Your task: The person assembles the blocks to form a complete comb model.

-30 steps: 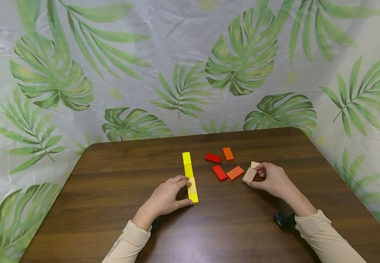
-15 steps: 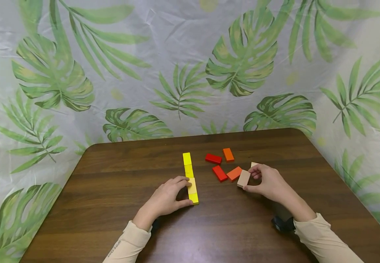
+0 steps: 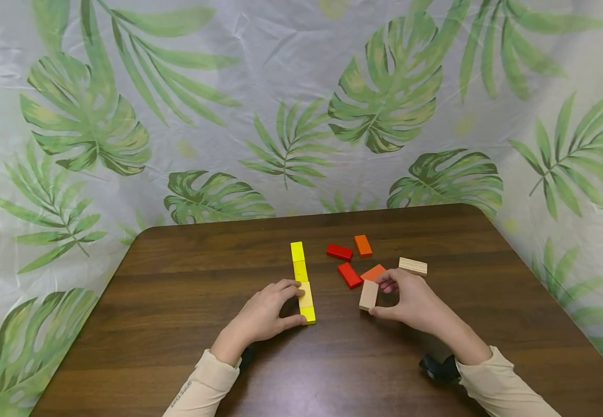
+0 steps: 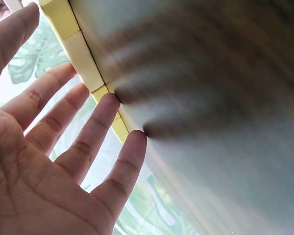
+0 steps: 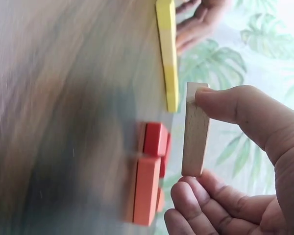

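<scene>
My right hand (image 3: 410, 301) pinches a plain wooden block (image 3: 368, 295) between thumb and fingertips. In the right wrist view this wooden block (image 5: 196, 132) is held up off the table at its two ends. A straight row of blocks lies left of it: a yellow block (image 3: 297, 251) at the far end, a second yellow one (image 3: 300, 270), a cream block (image 3: 305, 295) and a yellow block (image 3: 307, 314) nearest me. My left hand (image 3: 265, 313) rests along the row's left side. Its fairly straight fingers (image 4: 90, 137) touch the row; the thumb is by the near block.
Two red blocks (image 3: 350, 275) and two orange blocks (image 3: 363, 245) lie scattered right of the row, one orange block partly behind my right fingers. Another plain wooden block (image 3: 413, 266) lies beyond my right hand. A leaf-patterned cloth (image 3: 280, 116) hangs behind the brown table (image 3: 186, 266).
My right hand has carried the wooden block left and toward me, away from the other plain block, which shows more fully now. The left hand and the row have stayed put.
</scene>
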Tool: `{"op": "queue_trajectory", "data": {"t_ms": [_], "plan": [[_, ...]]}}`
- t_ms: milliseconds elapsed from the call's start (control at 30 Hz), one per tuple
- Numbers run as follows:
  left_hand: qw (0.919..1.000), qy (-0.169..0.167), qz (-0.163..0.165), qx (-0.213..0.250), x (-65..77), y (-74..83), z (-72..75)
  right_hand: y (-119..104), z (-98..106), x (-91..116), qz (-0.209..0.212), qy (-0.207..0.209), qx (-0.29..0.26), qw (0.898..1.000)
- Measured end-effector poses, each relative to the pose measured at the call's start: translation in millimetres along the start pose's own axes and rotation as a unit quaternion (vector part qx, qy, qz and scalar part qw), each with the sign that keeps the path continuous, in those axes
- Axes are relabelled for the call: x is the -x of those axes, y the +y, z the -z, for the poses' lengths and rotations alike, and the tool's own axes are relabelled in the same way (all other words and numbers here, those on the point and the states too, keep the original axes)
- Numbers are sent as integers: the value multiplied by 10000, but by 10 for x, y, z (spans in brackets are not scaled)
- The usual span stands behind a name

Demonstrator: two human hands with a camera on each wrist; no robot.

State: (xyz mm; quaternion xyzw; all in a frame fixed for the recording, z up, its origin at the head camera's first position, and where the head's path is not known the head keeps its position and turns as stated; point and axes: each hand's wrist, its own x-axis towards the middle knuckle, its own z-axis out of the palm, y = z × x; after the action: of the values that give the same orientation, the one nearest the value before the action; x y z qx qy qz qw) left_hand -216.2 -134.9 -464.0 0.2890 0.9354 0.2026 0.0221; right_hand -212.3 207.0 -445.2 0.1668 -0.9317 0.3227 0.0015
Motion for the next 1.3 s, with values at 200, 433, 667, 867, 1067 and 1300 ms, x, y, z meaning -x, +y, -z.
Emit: {"op": "queue_trajectory", "data": {"t_ms": [200,433,667,867,1067,1300], "plan": [[10000,-59,-32,74,5,3,10,-118,-149,33,232,-193,-98,9995],[10000,-86,-34,-6,6,5,9,-262,-287,66,461,-442,-236,9977],[10000,-68,21,-12,7,17,12,-330,-376,80,734,-632,-246,9950],[10000,-84,49,11,4,11,9,-409,-453,71,929,-844,-291,9917],[10000,-39,16,-17,1,6,4,-501,-517,51,1092,-1048,-332,9879],[9999,-69,76,29,2,10,4,-578,-598,26,1279,-1195,-315,9841]]}}
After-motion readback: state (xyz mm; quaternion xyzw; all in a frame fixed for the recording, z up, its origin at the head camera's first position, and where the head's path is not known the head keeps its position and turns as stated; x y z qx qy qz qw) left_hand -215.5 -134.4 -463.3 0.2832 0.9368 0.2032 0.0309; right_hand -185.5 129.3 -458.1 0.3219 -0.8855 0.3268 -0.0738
